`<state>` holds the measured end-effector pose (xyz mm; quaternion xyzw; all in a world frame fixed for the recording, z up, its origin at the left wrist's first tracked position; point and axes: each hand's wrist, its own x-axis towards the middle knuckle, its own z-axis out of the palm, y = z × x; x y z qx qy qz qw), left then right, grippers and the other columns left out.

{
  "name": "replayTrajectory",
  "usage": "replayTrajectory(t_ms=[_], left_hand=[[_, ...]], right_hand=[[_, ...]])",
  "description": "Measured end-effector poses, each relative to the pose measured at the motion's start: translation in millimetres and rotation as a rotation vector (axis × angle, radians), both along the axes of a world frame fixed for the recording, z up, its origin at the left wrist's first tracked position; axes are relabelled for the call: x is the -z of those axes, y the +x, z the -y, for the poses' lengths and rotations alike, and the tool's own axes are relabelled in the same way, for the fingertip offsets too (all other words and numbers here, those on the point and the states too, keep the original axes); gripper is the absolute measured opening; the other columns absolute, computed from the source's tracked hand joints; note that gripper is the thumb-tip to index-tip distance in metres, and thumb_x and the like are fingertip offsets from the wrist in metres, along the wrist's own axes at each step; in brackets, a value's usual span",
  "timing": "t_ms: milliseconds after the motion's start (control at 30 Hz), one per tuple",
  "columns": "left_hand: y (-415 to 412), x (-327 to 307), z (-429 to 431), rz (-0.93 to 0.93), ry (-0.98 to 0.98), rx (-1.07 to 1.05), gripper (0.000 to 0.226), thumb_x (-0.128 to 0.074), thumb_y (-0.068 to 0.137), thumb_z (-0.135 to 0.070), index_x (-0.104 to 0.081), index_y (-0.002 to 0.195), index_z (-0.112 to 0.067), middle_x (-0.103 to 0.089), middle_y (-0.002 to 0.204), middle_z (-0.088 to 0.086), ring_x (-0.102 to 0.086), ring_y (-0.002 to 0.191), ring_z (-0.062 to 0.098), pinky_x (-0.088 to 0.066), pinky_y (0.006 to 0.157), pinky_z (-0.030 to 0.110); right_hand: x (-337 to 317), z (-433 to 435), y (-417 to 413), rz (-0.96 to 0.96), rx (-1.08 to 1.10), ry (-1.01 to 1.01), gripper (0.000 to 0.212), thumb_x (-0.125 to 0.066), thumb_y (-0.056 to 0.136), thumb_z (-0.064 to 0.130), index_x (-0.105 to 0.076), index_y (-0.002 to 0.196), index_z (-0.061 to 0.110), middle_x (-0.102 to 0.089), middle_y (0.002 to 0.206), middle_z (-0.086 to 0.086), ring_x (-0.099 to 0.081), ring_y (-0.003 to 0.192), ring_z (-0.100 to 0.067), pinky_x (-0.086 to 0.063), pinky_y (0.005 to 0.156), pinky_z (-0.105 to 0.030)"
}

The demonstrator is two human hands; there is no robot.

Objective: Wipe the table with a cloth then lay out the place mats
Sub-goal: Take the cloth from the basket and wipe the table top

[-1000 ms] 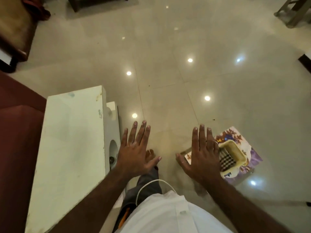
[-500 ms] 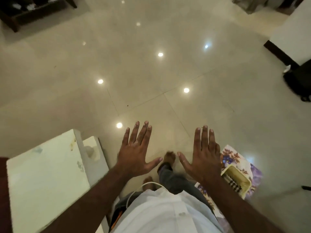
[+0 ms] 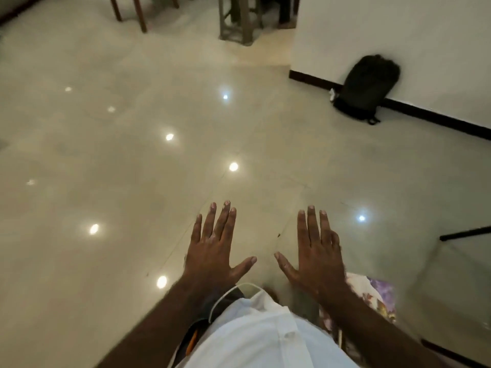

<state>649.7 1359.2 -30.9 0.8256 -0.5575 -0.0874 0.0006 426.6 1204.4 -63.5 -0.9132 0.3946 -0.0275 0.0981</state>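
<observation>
the left grip (image 3: 214, 252) and right grip (image 3: 320, 257) are held out flat, fingers spread and empty, probably since nothing is picked up yet, while the floral place mats (image 3: 378, 294) lie on the floor (image 3: 132, 155) just beside the right grip's wrist; no cloth or worktop shows.

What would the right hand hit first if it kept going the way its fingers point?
Nothing close: the right hand points out over shiny floor. Much farther on, the line seems to reach the white wall near its corner, left of the black backpack, though depth is unclear.
</observation>
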Motion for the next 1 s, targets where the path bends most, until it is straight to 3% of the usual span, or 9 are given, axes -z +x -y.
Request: replayTrajectory(t_ms=[100,200,400,500,700,1000], left_hand=[[32.9,3.7,81.2,-0.006,-0.007,0.148,0.122,-0.026,0.092,-0.099,0.003,0.178,-0.017,0.015,0.186,0.004,0.014,0.171,0.033,-0.011,0.135,0.066],[66.1,8.8,158.3,-0.004,-0.038,0.269,0.121,-0.028,0.093,-0.097,0.004,0.177,-0.016,0.016,0.186,0.004,0.016,0.171,0.033,-0.009,0.135,0.066],[118.2,8.2,311.6,-0.031,-0.041,0.520,0.122,-0.036,0.093,-0.096,-0.002,0.178,-0.014,0.010,0.186,0.004,0.012,0.172,0.032,-0.012,0.136,0.066],[122.9,2.8,385.6,-0.043,-0.050,0.693,0.121,-0.032,0.093,-0.097,-0.004,0.178,-0.015,0.004,0.187,0.005,0.007,0.172,0.033,-0.015,0.134,0.068],[76.1,0.8,518.7,-0.075,-0.036,0.987,0.119,-0.038,0.094,-0.095,-0.012,0.178,-0.014,-0.004,0.187,0.006,0.000,0.172,0.035,-0.022,0.131,0.070],[-88.6,21.4,673.3,-0.006,0.024,1.367,0.122,-0.034,0.093,-0.097,-0.005,0.178,-0.015,0.004,0.187,0.005,0.008,0.172,0.032,-0.015,0.134,0.066]], right_hand=[[4.5,50.9,12.1,0.015,0.144,-0.020,0.117,-0.056,0.092,0.079,-0.013,0.177,0.011,0.005,0.186,-0.015,-0.004,0.171,-0.041,-0.022,0.129,-0.062],[12.7,94.5,26.8,0.006,0.267,-0.038,0.120,-0.062,0.090,0.075,-0.013,0.177,0.010,0.004,0.185,-0.017,-0.006,0.171,-0.042,-0.031,0.126,-0.065],[5.2,181.6,49.5,-0.037,0.521,-0.035,0.116,-0.060,0.091,0.076,-0.018,0.176,0.008,-0.002,0.185,-0.020,-0.013,0.169,-0.045,-0.037,0.123,-0.066],[-5.6,213.6,51.3,-0.042,0.669,-0.074,0.116,-0.061,0.091,0.077,-0.019,0.176,0.010,-0.003,0.185,-0.018,-0.010,0.171,-0.042,-0.031,0.126,-0.064],[-9.8,264.4,19.5,-0.050,0.983,-0.066,0.118,-0.064,0.090,0.078,-0.020,0.176,0.010,-0.001,0.185,-0.017,-0.011,0.170,-0.043,-0.033,0.125,-0.063],[14.3,333.5,-81.7,-0.041,1.303,0.025,0.120,-0.058,0.091,0.082,-0.015,0.177,0.010,0.001,0.185,-0.019,-0.010,0.170,-0.043,-0.031,0.126,-0.065]])
